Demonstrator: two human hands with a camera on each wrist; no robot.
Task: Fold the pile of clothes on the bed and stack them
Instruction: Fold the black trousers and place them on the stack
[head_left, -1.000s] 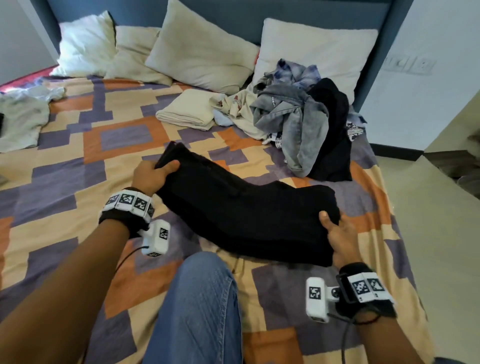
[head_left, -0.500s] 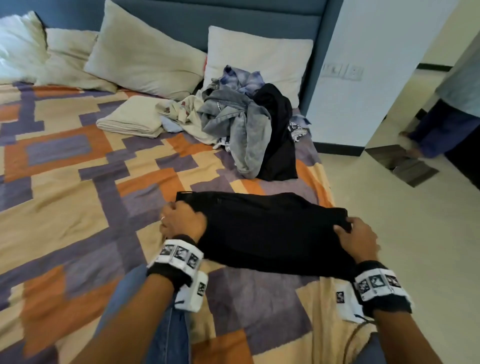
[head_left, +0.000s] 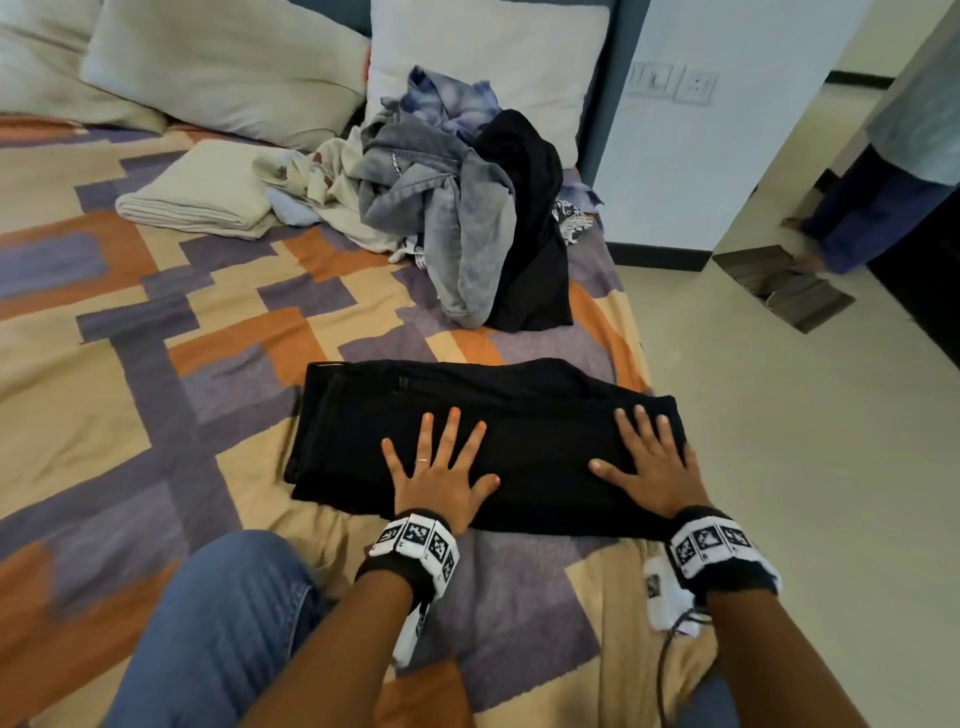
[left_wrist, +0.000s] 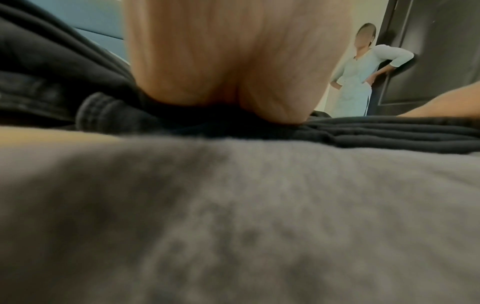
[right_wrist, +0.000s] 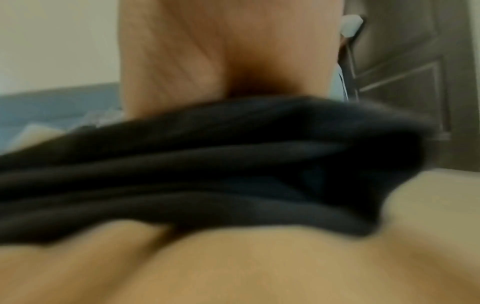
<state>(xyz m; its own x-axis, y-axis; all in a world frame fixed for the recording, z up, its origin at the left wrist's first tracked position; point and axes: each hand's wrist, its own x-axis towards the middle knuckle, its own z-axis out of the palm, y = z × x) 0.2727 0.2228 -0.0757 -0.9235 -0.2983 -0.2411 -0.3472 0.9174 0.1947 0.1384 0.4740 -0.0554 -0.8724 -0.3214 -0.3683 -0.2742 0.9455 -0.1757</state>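
A folded black garment (head_left: 519, 405) lies flat on the patterned bedspread (head_left: 130, 364) near the bed's right edge. My left hand (head_left: 441, 467) presses flat on its middle with fingers spread. My right hand (head_left: 649, 462) lies flat on its right end, fingers straight. The wrist views show only each palm heel on black cloth (left_wrist: 389, 131) (right_wrist: 207, 164). Behind it, a loose pile of clothes (head_left: 457, 208) in grey, black, blue and cream sits by the pillows. A folded cream piece (head_left: 202, 197) lies left of the pile.
Several pillows (head_left: 234, 67) lean on the blue headboard. The bed's right edge drops to a pale floor (head_left: 779, 467). Another person (left_wrist: 363, 72) stands by a dark door at the right. My knee in jeans (head_left: 218, 623) rests on the bed in front.
Both hands let go of the black garment's ends and now lie flat on top of it. The garment has settled flat near the bed's right edge.
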